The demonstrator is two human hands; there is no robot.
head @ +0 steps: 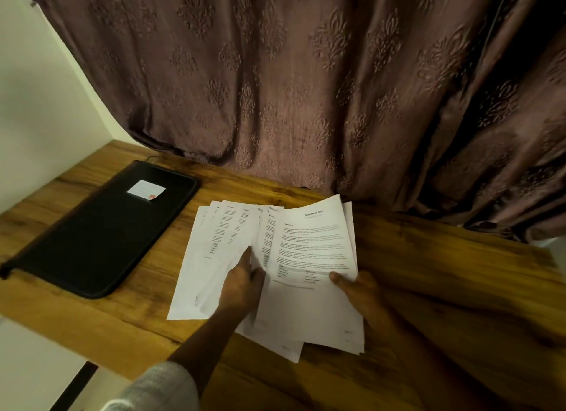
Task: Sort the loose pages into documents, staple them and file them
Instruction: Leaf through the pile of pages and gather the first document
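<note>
Grey sleeve [159,386] at 7 o'clock leads to the left hand [242,283], forefinger straight on the fanned pages [208,276] mid-table [444,276], other fingers perhaps slipped between sheets. Right hand [363,292], at 4 o'clock, pinches the top sheets under its thumb. Black folder [101,236] lies at 9 o'clock.

Left hand [242,285]: centre of frame, back upward, index finger [246,254] stretched straight, pressing on the pages [306,312].
Left forearm [199,343]: rises from lower left, grey sleeve [153,389] at the bottom edge.
Right hand [364,294]: right of centre, thumb [337,277] on top of the pages, pinching them; fingers hidden beneath.
</note>
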